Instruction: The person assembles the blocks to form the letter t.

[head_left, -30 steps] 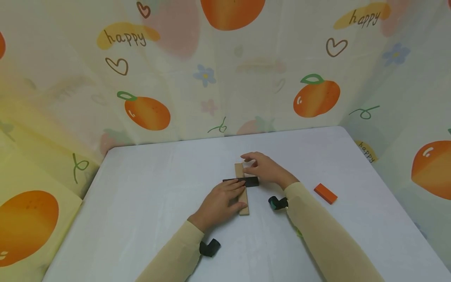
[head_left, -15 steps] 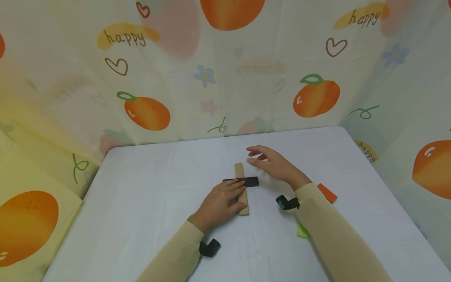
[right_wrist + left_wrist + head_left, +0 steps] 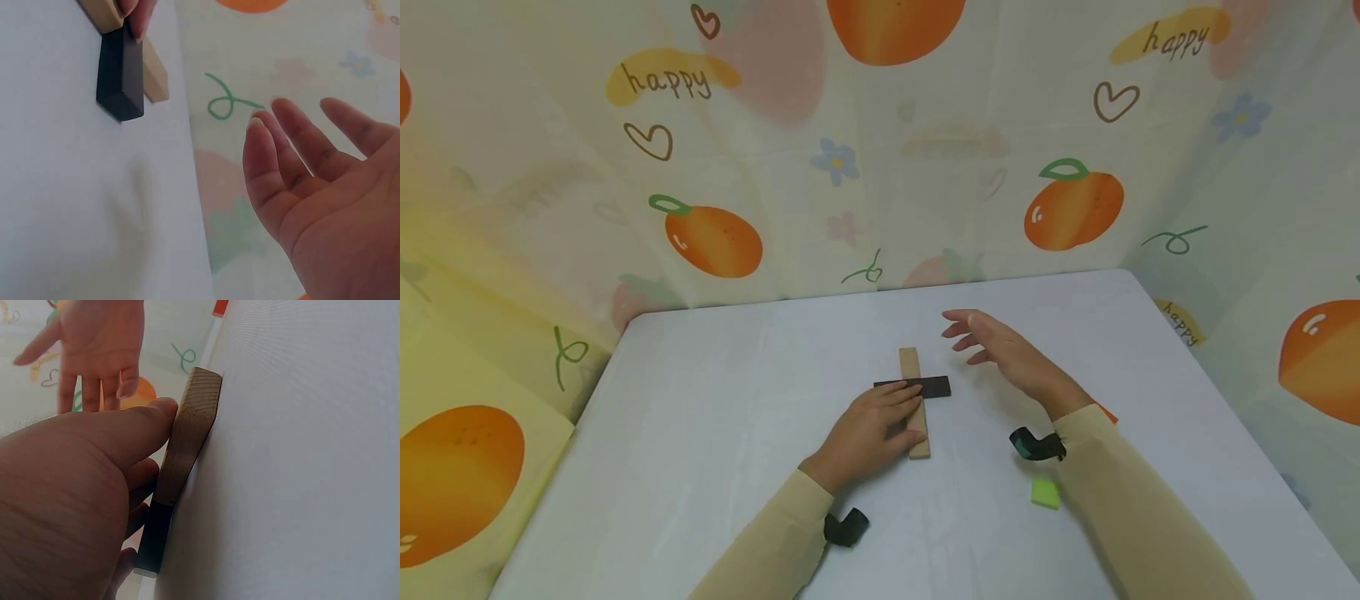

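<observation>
My left hand (image 3: 868, 425) lies over a small cross of blocks on the white table. Its fingers rest on the black block (image 3: 936, 387), which runs crosswise. In the left wrist view the thumb touches the nearer wooden block (image 3: 187, 437), with the black block (image 3: 155, 537) just beyond it. Past the black block, the farther wooden part (image 3: 909, 363) continues in the same line. My right hand (image 3: 1000, 350) is in the air right of the cross, fingers extended and nothing in them. The right wrist view shows it apart from the black block (image 3: 122, 75).
A lime green block (image 3: 1045, 492) lies left of the right sleeve. Most of an orange block (image 3: 1108, 414) is hidden behind that sleeve. The table (image 3: 737, 400) ends at a fruit-print cloth (image 3: 880, 167).
My right hand has moved right, away from the blocks, and its fingers have spread. The green block has come into view while the sleeve now covers most of the orange one. The left hand stays put.
</observation>
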Demonstrator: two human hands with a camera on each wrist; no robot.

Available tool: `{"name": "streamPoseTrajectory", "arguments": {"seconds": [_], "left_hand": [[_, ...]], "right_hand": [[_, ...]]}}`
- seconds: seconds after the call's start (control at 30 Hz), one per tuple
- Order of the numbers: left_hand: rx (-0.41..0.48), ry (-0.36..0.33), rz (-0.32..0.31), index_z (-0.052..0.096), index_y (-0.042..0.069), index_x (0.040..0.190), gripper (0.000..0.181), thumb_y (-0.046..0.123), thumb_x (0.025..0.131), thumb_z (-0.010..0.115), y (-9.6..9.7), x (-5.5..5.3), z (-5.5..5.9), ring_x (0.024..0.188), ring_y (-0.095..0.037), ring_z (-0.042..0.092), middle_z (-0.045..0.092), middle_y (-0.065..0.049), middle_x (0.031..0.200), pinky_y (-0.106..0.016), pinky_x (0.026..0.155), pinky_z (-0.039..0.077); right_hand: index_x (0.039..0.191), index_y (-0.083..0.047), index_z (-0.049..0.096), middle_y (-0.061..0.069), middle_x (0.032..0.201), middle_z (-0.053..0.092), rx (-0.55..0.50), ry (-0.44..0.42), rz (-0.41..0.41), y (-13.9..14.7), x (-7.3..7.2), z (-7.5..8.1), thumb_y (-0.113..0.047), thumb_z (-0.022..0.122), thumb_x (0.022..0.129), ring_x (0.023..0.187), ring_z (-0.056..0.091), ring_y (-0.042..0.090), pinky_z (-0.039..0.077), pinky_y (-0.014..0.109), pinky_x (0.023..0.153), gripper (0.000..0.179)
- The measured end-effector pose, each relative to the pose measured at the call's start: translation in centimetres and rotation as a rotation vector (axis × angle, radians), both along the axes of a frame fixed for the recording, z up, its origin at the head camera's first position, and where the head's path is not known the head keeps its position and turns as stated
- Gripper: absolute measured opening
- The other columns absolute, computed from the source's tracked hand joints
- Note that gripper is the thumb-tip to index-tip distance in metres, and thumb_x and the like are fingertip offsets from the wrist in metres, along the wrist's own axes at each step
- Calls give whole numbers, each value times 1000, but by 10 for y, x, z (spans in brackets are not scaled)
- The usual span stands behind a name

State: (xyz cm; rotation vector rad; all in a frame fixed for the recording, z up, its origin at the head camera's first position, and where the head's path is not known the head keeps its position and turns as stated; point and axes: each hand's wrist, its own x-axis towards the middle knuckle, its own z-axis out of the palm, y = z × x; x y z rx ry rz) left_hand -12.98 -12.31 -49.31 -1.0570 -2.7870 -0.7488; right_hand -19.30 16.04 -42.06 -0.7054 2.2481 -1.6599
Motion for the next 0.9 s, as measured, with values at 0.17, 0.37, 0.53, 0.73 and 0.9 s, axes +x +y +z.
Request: {"name": "streamPoseTrajectory", "arguments": {"seconds": [0.17,0.37,0.53,0.73,0.9], "left_hand": [[-12,4,1,65,3,150,60,41,105,76,1,0,0,152,-24,46,56,-4,160,-43,125,35],[-22,7,-1,65,3,150,60,42,105,75,1,-1,0,152,-24,46,56,-3,160,-43,125,35],[-20,10,-2,65,3,150,60,42,106,74,0,0,0,152,-25,46,56,-3,160,-43,126,35],[-17,8,2,65,3,150,59,41,106,74,0,1,-1,152,-25,46,56,-4,160,-43,126,34],[-4,-5,6,65,3,150,59,41,106,74,0,1,-1,153,-25,45,56,-4,160,-44,126,34]], "right_hand": [[166,-6,42,25,147,57,-40,43,28,17,12,-3,-42,27,120,133,54,53,51,60,106,60],[166,-7,41,26,148,56,-26,83,41,35,28,-7,-39,27,121,132,54,54,53,57,105,58],[167,-7,41,21,147,58,-14,117,38,48,41,-11,-43,28,120,131,54,53,56,48,103,60],[166,-7,42,16,146,60,2,126,27,61,55,-12,-40,29,120,129,54,54,56,42,102,58],[165,-8,42,19,146,58,12,104,35,72,67,-17,-37,31,120,129,54,50,56,40,102,55]]}}
